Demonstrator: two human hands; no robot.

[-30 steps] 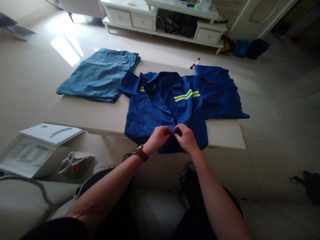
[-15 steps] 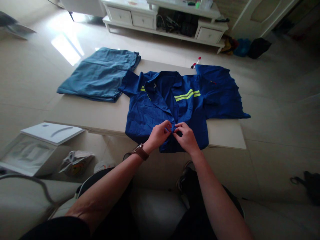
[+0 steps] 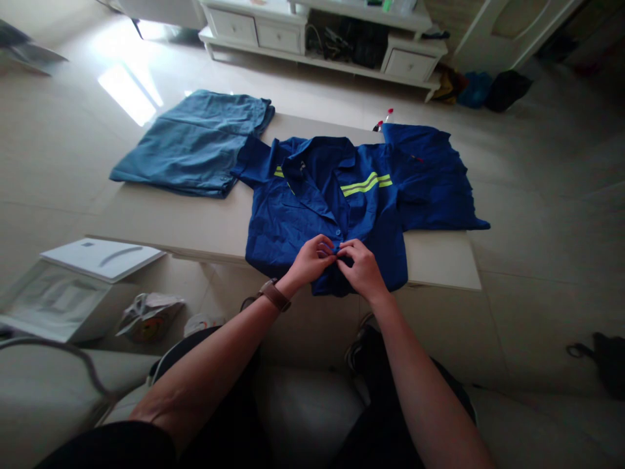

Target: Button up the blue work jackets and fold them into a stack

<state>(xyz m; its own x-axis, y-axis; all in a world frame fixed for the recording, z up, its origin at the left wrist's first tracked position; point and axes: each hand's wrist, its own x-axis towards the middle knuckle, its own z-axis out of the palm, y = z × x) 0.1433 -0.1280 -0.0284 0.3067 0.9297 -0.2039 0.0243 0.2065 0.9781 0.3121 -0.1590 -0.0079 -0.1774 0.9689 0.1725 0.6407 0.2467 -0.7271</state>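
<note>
A dark blue work shirt (image 3: 293,218) with yellow reflective stripes lies flat on a low beige table (image 3: 195,225), collar away from me. My left hand (image 3: 312,259), with a brown watch on its wrist, pinches the shirt's front placket near the lower hem. My right hand (image 3: 360,267) pinches the facing edge of the placket, fingertips touching those of the left. Both hands are closed on the fabric around a button, which is too small to make out.
A lighter blue folded garment (image 3: 195,143) lies at the table's far left. Another dark blue garment (image 3: 434,179) lies at the right. A white box (image 3: 73,286) stands on the floor at left. A white cabinet (image 3: 322,32) stands beyond the table.
Both hands have shifted slightly up the shirt's placket, away from the hem, and stay pinched together on it. The garments have not moved.
</note>
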